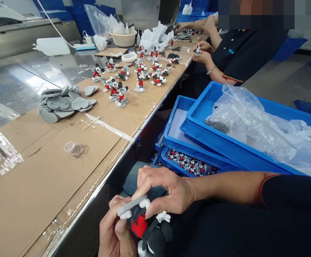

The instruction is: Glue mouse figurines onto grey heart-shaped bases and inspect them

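Observation:
A cartoon mouse figurine [139, 225] with red shorts, black ears and white gloves is tilted head-down at the bottom of the view. Its white shoes meet a flat grey base plate [132, 206]. My left hand [112, 228] is closed around the plate and the near shoe, its thumb by that shoe. From above, my right hand [166, 187] pinches the plate's far end and the other shoe between fingers and thumb. Whether plate and shoes are joined, I cannot tell. My fingers hide part of the legs.
On the cardboard-covered table [64, 185] lie a pile of grey base plates [60, 102], crossed cotton swabs [90, 123], a small clear cup [77, 149] and several mouse figurines [121, 96]. Blue trays [214, 142] stand stacked at right. A co-worker's hands [203, 55] hold a figurine farther along.

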Motion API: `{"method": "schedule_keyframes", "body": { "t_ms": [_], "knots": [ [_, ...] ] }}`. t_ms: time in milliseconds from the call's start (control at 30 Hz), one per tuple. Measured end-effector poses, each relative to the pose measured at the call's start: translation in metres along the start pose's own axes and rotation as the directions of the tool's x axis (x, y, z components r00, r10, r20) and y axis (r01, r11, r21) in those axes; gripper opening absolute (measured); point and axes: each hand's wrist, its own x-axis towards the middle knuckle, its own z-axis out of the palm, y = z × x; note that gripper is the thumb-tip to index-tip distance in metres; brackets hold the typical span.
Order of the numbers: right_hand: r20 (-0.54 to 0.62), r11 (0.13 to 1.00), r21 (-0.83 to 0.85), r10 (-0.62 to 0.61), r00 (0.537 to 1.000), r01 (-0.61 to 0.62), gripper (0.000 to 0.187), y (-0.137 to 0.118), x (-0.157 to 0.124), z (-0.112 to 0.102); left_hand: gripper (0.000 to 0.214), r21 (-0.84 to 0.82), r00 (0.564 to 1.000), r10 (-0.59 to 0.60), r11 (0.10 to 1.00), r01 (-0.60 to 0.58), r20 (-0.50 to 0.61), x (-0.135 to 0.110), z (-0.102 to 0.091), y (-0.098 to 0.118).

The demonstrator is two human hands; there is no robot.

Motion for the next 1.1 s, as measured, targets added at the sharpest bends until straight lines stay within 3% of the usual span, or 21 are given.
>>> {"method": "schedule_keyframes", "body": {
  "t_ms": [233,467,667,767,933,1100],
  "knots": [
    [-0.002,1.000,0.003,0.002,1.000,-0.002,0.035,0.000,0.000,-0.001,0.020,0.053,0.998,-0.049,0.997,0.051,-0.031,-0.001,0.000,0.002],
    [0.017,1.000,-0.004,0.020,1.000,-0.020,0.034,0.001,-0.002,-0.001,0.018,0.045,0.999,-0.026,0.999,0.024,0.037,0.000,-0.004,-0.002],
    [0.070,0.995,-0.027,0.100,0.993,-0.099,0.044,0.003,-0.005,-0.001,0.020,0.058,0.996,-0.076,0.995,0.078,-0.047,-0.002,0.000,0.002],
    [0.032,0.997,-0.016,0.071,0.997,-0.071,0.044,0.003,-0.004,-0.001,0.019,0.052,0.992,-0.102,0.993,0.106,-0.073,-0.001,0.003,0.004],
    [0.023,0.999,-0.009,0.042,0.999,-0.042,0.042,0.002,-0.002,-0.001,0.017,-0.020,0.999,-0.036,0.999,0.036,0.024,0.001,0.003,0.003],
    [0.033,0.997,-0.012,0.081,0.996,-0.081,0.043,0.002,-0.004,-0.001,0.015,0.062,0.988,-0.120,0.990,0.126,-0.098,-0.001,0.007,0.010]
  ]
}}
